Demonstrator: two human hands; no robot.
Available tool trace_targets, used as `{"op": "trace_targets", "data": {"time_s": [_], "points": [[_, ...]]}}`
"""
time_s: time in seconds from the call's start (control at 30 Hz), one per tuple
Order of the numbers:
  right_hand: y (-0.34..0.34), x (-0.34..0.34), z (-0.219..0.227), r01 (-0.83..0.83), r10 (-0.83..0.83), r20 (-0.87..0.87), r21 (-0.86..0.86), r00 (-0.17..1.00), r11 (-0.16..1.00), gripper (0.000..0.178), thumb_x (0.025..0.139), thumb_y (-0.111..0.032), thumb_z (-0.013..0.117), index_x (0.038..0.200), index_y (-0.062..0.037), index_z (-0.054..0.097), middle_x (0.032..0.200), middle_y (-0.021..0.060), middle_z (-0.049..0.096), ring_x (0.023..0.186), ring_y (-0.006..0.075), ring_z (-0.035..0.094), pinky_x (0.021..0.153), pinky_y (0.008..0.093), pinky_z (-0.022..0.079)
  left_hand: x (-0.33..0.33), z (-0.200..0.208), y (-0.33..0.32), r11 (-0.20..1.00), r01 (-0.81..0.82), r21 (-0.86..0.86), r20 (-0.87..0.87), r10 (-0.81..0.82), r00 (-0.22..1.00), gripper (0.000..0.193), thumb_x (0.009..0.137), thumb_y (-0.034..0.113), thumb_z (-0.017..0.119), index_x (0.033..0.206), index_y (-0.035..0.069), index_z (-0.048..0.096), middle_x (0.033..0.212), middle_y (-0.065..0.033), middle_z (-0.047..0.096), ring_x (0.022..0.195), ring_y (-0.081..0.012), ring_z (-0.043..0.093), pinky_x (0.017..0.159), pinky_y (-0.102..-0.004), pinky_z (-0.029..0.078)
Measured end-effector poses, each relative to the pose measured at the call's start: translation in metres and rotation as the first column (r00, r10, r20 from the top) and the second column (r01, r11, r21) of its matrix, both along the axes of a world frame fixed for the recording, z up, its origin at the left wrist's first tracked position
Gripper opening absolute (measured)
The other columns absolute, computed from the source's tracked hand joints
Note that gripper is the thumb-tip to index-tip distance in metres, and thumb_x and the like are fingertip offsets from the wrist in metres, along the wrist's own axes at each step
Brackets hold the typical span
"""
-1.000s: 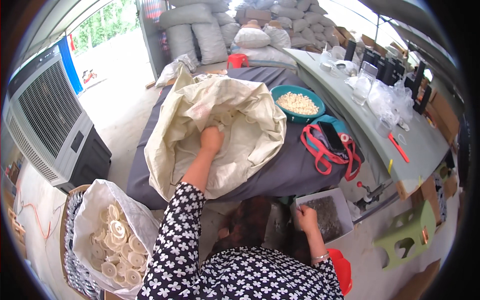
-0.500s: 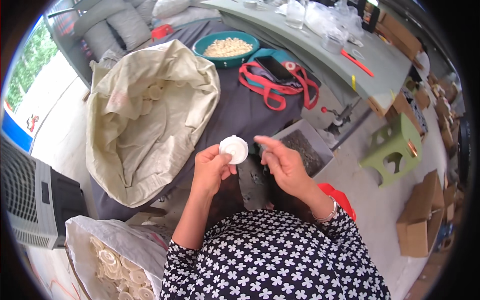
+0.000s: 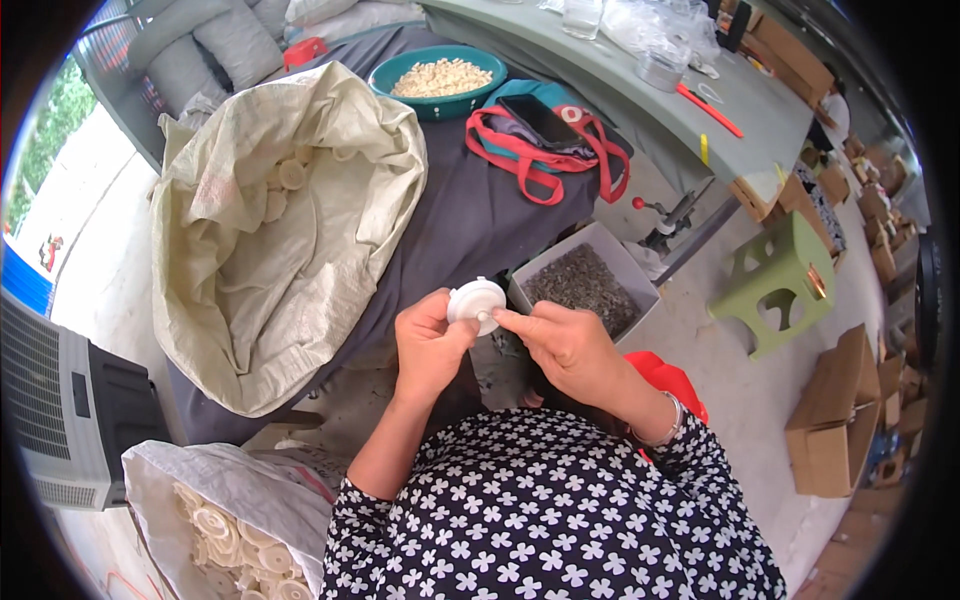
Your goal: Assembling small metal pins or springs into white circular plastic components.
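Note:
A round white plastic disc (image 3: 470,297) with a small raised centre is pinched at its rim between the thumb and fingers of my left hand (image 3: 428,345). Against the disc's centre rests the index fingertip of my right hand (image 3: 575,345); its other fingers are curled in, and whatever they hold, if anything, is hidden. Just beyond the right hand stands a pale grey bin (image 3: 622,264) of small dark pieces (image 3: 578,280). To the left, a big beige woven sack (image 3: 300,285) lies open with a few similar discs (image 3: 288,178) inside.
A white sack (image 3: 160,465) of discs stands lower left beside a grey appliance (image 3: 50,400). Behind are a green basin (image 3: 440,106) of pale pieces and a red-trimmed bag (image 3: 543,185) bearing a phone (image 3: 540,120). At right are a lever tool (image 3: 675,220), green stool (image 3: 790,250) and cardboard box (image 3: 835,425).
My right hand has come in from the right, and its index fingertip now touches the disc. The left hand still holds the disc, now tilted. The whole view has shifted slightly.

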State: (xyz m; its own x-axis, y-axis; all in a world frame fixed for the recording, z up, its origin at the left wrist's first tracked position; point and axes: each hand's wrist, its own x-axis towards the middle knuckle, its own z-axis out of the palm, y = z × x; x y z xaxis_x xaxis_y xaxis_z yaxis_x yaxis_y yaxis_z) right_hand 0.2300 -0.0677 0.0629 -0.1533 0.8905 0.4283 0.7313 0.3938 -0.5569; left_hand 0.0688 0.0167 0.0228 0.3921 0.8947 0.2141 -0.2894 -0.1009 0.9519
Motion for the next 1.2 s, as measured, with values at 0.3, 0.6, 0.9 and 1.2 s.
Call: {"op": "trace_targets", "data": {"time_s": [0.3, 0.6, 0.9, 1.2], "points": [[0.004, 0.001, 0.009, 0.007, -0.007, 0.115, 0.000, 0.993, 1.000, 0.039, 0.074, -0.002, 0.057, 0.111, -0.0117, 0.060, 0.066, 0.0086, 0.050, 0.055, 0.0268, 0.054, 0.051, 0.0368, 0.044, -0.004, -0.007, 0.007, 0.971, -0.040, 0.237, -0.139, 0.074, 0.988, 0.010, 0.070, -0.009, 0.052, 0.072, -0.003, 0.060, 0.067, 0.0013, 0.049, 0.057, -0.0039, 0.044, 0.049, -0.0193, 0.034], [0.008, 0.006, 0.036, -0.031, 0.058, 0.287, -0.097, 0.956, 0.995, 0.031, 0.075, -0.006, 0.055, 0.105, -0.0105, 0.060, 0.069, 0.0104, 0.053, 0.060, 0.0295, 0.057, 0.054, 0.0397, 0.046, -0.003, 0.015, 0.001, 0.888, -0.098, 0.450, -0.207, 0.211, 0.955, 0.009, 0.064, -0.008, 0.056, 0.062, -0.003, 0.049, 0.059, 0.0007, 0.044, 0.051, -0.0031, 0.035, 0.043, -0.0220, 0.026], [0.015, 0.000, 0.035, -0.033, 0.113, 0.410, -0.196, 0.905, 0.980, 0.024, 0.076, -0.007, 0.053, 0.100, -0.0092, 0.059, 0.072, 0.0113, 0.056, 0.063, 0.0307, 0.059, 0.056, 0.0412, 0.047, -0.006, 0.011, 0.004, 0.668, -0.096, 0.738, -0.263, 0.415, 0.871, 0.017, 0.058, -0.006, 0.058, 0.060, 0.000, 0.042, 0.058, -0.0083, 0.044, 0.042, -0.0192, 0.044, 0.039, -0.0302, 0.034], [0.013, -0.015, -0.004, 0.055, -0.053, 0.025, -0.083, 0.998, 0.995, 0.030, 0.077, -0.001, 0.052, 0.106, -0.0063, 0.055, 0.079, 0.0146, 0.058, 0.066, 0.0340, 0.058, 0.058, 0.0425, 0.046, -0.002, -0.001, 0.004, 0.738, -0.199, 0.645, -0.222, 0.430, 0.875, 0.013, 0.063, -0.007, 0.057, 0.063, -0.001, 0.046, 0.056, -0.0045, 0.045, 0.046, -0.0104, 0.043, 0.040, -0.0251, 0.032]]}}
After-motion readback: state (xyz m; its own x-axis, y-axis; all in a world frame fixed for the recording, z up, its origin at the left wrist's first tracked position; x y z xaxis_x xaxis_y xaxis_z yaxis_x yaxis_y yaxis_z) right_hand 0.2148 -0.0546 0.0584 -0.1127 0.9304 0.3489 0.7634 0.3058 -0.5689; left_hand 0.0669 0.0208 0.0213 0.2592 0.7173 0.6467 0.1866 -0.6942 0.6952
